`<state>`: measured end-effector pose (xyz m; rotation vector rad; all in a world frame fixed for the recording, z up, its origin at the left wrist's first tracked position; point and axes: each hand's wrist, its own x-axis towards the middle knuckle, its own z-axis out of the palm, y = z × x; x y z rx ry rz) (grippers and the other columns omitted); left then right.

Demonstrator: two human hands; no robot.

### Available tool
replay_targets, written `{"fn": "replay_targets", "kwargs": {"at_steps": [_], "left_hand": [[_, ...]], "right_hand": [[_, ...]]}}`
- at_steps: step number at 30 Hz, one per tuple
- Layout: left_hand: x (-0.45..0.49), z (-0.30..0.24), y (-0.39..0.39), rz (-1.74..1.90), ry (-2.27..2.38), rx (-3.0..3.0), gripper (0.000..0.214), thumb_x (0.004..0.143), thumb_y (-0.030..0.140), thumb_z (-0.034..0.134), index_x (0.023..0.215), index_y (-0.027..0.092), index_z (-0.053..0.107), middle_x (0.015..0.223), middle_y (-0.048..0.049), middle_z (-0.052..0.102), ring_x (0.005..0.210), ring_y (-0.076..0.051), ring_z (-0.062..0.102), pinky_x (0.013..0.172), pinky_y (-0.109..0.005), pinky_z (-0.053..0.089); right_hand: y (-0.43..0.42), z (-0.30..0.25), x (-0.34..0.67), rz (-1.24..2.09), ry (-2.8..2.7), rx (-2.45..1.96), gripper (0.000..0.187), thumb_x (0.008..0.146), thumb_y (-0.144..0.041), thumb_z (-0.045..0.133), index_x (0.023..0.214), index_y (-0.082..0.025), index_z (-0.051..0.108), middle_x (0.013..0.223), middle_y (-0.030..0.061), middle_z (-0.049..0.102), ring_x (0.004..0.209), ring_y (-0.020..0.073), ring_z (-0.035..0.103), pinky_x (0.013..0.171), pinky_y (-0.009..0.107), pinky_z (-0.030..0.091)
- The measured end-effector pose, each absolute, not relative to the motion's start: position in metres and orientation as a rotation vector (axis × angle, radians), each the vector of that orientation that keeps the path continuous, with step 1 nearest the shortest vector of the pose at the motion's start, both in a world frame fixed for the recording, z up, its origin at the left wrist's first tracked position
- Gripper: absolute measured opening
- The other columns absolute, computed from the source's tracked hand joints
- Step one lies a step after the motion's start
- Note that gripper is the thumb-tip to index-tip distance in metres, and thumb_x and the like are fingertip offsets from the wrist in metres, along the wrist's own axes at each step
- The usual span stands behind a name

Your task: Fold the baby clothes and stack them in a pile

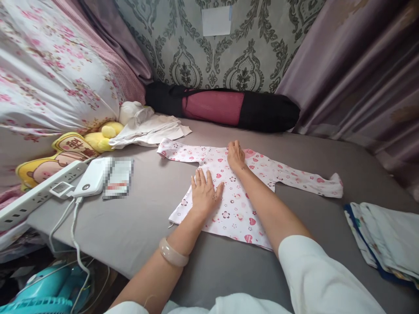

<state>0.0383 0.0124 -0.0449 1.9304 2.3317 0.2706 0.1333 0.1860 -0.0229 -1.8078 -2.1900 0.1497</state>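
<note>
A small long-sleeved shirt (235, 205), white with pink hearts and flowers, lies spread out on the grey sheet with both sleeves stretched sideways. My left hand (205, 192) rests flat on the shirt's body, fingers apart, holding nothing. At the neckline my right hand (235, 155) has its fingers closed together on the shirt's fabric. Part of the collar is hidden behind that hand, and my right forearm covers some of the shirt's right side.
Folded clothes (386, 240) are stacked at the right. A long black and red bag (212, 107) lies along the wall. On the left are a white power bank (93, 176), a power strip (42, 194), plush toys (65, 152) and a crumpled white garment (150, 128). A turquoise fan (49, 288) stands below.
</note>
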Motion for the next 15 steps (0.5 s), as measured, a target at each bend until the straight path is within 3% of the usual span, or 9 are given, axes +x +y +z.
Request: {"fn": "replay_targets", "kwargs": {"at_steps": [4,8,12,15], "left_hand": [[0.039,-0.043,0.012,0.262,2.342,1.927,0.079,0.096,0.058,0.026,0.152,0.002,0.028,0.158,-0.0257,0.020,0.149,-0.036,0.014,0.120,-0.054,0.012],[0.038,-0.042,0.011,0.262,2.341,1.942,0.078,0.096,0.058,0.027,0.151,0.002,0.030,0.158,-0.0267,0.021,0.149,-0.037,0.016,0.119,-0.055,0.014],[0.036,-0.045,0.012,0.276,2.355,1.964,0.077,0.096,0.057,0.027,0.150,0.002,0.031,0.157,-0.0272,0.023,0.148,-0.037,0.017,0.119,-0.055,0.014],[0.035,-0.045,0.012,0.257,2.346,1.973,0.077,0.096,0.057,0.027,0.150,0.002,0.031,0.157,-0.0264,0.024,0.149,-0.036,0.017,0.119,-0.056,0.014]], "right_hand": [[0.186,-0.035,0.134,0.147,-2.114,-1.786,0.044,0.090,0.000,0.027,0.120,-0.013,0.056,0.126,0.0169,0.053,0.111,0.0248,0.056,0.091,0.035,0.046],[0.167,-0.040,0.141,0.151,-2.118,-1.709,0.049,0.089,-0.003,0.032,0.135,-0.009,0.046,0.139,0.0171,0.046,0.121,0.0235,0.050,0.103,0.035,0.039],[0.126,-0.043,0.153,0.211,-2.215,-1.610,0.055,0.096,-0.024,0.036,0.148,-0.008,0.031,0.158,0.0181,0.024,0.140,0.0262,0.032,0.114,0.038,0.028],[0.089,-0.042,0.167,0.295,-2.307,-1.675,0.059,0.099,-0.036,0.030,0.151,-0.008,0.029,0.162,0.0168,0.017,0.148,0.0256,0.017,0.120,0.042,0.013]]}}
